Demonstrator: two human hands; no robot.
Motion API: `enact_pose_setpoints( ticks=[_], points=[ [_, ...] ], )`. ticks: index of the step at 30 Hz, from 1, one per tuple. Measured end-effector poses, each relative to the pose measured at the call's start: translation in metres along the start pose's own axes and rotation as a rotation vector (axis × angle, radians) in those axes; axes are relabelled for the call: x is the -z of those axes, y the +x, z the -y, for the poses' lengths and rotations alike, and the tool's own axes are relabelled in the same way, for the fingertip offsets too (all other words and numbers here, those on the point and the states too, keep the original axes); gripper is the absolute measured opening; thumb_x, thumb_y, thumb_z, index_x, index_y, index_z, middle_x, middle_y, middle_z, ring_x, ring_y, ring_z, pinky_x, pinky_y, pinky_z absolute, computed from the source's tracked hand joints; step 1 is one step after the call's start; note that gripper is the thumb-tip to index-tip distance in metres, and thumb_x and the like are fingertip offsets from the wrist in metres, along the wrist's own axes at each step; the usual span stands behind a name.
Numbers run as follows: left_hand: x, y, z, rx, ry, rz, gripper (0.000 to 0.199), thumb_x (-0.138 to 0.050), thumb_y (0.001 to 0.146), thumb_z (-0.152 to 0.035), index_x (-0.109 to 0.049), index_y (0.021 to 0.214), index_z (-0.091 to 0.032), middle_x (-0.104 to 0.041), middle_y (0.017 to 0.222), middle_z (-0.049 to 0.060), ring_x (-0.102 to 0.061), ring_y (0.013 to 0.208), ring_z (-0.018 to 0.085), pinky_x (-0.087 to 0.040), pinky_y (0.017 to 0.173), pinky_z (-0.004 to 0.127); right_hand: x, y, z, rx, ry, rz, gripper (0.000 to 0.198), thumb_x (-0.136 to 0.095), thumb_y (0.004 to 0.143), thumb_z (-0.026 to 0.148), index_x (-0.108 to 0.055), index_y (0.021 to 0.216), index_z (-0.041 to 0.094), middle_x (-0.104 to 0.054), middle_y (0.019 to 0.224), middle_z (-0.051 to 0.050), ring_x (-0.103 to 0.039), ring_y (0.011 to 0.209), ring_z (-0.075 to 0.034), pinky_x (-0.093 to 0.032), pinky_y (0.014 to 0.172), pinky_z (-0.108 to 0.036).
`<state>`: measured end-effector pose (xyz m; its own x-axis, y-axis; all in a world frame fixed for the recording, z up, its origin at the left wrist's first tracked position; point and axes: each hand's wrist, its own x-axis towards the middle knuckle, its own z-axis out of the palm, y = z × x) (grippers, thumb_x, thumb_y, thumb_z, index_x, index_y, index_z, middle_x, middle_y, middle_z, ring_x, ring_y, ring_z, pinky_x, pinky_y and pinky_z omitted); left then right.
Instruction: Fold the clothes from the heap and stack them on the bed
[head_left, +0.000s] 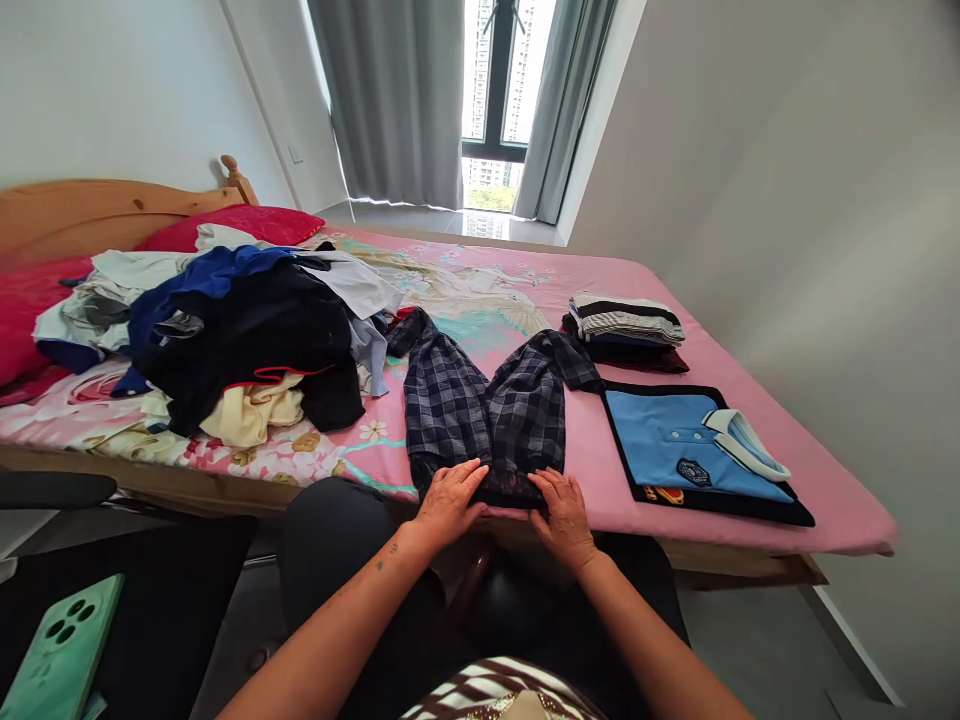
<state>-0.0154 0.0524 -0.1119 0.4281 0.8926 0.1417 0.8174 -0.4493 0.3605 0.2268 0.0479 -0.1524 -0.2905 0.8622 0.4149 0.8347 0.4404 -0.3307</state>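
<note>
A dark checked shirt (450, 400) lies on the near edge of the bed, its two sides parting in a V toward the far end. Its cuffed ends spread out to the left and right. My left hand (451, 497) rests on the shirt's near left edge, fingers stretched over the cloth and thumb apart. On the near right edge lies my right hand (562, 512), its fingers also extended on the fabric. Between the hands the dark hem shows. Neither hand visibly lifts the shirt.
Left of the shirt is a loose heap of clothes (255, 320). To the right lie a folded light-blue polo shirt (675, 440) on black cloth and a folded stack (626, 325) behind it. A green phone (67, 640) lies on a black seat at lower left.
</note>
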Motion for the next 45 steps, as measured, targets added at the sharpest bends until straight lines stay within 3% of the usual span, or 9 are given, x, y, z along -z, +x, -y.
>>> enact_pose_setpoints(
  ticks=[6,10,14,18,22,28,36,41,45],
  points=[
    [0.011,0.005,0.007,-0.046,-0.033,0.005,0.049,-0.051,0.083,-0.022,-0.048,0.132,-0.024,-0.05,0.137,0.009,-0.045,0.124,0.023,-0.036,0.099,0.042,0.01,0.005,0.006,-0.018,0.025,0.021,0.051,-0.052,0.076,0.02,-0.048,0.127,0.02,-0.052,0.126,-0.009,-0.042,0.124,-0.025,-0.025,0.108,-0.048],
    [0.008,0.015,-0.001,0.001,0.035,0.01,0.058,-0.048,0.075,-0.006,-0.051,0.13,-0.025,-0.052,0.134,0.008,-0.047,0.121,0.024,-0.039,0.095,0.042,0.008,0.003,0.011,-0.007,-0.019,-0.012,0.053,-0.053,0.078,0.023,-0.046,0.13,0.02,-0.05,0.13,-0.009,-0.038,0.128,-0.026,-0.02,0.109,-0.051],
    [0.011,0.019,-0.002,-0.023,0.113,0.041,0.058,-0.046,0.078,-0.006,-0.049,0.132,-0.027,-0.051,0.134,0.008,-0.047,0.12,0.025,-0.04,0.093,0.042,0.007,0.008,0.008,0.079,-0.007,-0.038,0.048,-0.051,0.078,0.018,-0.049,0.126,0.019,-0.052,0.13,-0.009,-0.04,0.127,-0.024,-0.015,0.111,-0.05],
    [0.024,0.004,0.019,-0.087,0.146,0.072,0.069,-0.041,0.074,0.002,-0.046,0.135,-0.031,-0.05,0.137,0.003,-0.046,0.124,0.022,-0.038,0.095,0.04,0.012,0.011,-0.008,0.186,0.013,-0.006,0.041,-0.047,0.08,0.011,-0.056,0.118,0.022,-0.061,0.121,-0.004,-0.051,0.117,-0.02,-0.015,0.111,-0.048],
    [0.032,-0.02,0.035,-0.094,0.177,0.093,0.076,-0.038,0.069,0.005,-0.044,0.136,-0.029,-0.045,0.142,0.001,-0.04,0.131,0.02,-0.034,0.102,0.039,0.017,0.005,-0.01,0.18,-0.021,0.019,0.045,-0.046,0.079,0.008,-0.056,0.119,0.024,-0.059,0.124,-0.003,-0.047,0.121,-0.02,-0.016,0.11,-0.047],
    [0.027,-0.018,0.007,-0.127,0.158,0.043,0.071,-0.051,0.068,-0.012,-0.043,0.138,-0.02,-0.033,0.149,0.01,-0.028,0.137,0.027,-0.021,0.111,0.047,0.018,0.009,0.019,0.091,-0.091,0.063,0.06,-0.052,0.073,0.011,-0.045,0.132,0.022,-0.049,0.134,-0.007,-0.037,0.128,-0.025,-0.01,0.111,-0.051],
    [0.01,0.0,-0.004,-0.008,0.124,0.011,0.064,-0.055,0.072,-0.02,-0.043,0.135,-0.022,-0.048,0.137,0.011,-0.042,0.126,0.028,-0.036,0.097,0.046,0.014,0.038,0.035,-0.006,-0.213,0.245,0.063,-0.064,0.074,0.024,-0.044,0.133,0.024,-0.059,0.113,-0.011,-0.054,0.102,-0.027,-0.028,0.1,-0.055],
    [0.015,0.008,-0.005,0.11,0.139,0.001,0.06,-0.055,0.074,-0.019,-0.045,0.133,-0.016,-0.052,0.132,0.014,-0.045,0.121,0.029,-0.04,0.095,0.046,0.024,0.066,0.054,-0.045,-0.292,0.386,0.062,-0.065,0.076,0.029,-0.045,0.134,0.029,-0.061,0.103,-0.012,-0.058,0.091,-0.029,-0.044,0.078,-0.046],
    [0.032,0.027,-0.016,0.228,-0.048,-0.163,0.043,-0.049,0.081,-0.02,-0.055,0.123,-0.014,-0.059,0.123,0.013,-0.051,0.115,0.027,-0.041,0.098,0.044,0.036,0.079,0.065,-0.159,-0.09,0.271,0.049,-0.052,0.085,0.029,-0.048,0.133,0.027,-0.063,0.103,-0.012,-0.061,0.09,-0.027,-0.048,0.074,-0.038]
  ],
)
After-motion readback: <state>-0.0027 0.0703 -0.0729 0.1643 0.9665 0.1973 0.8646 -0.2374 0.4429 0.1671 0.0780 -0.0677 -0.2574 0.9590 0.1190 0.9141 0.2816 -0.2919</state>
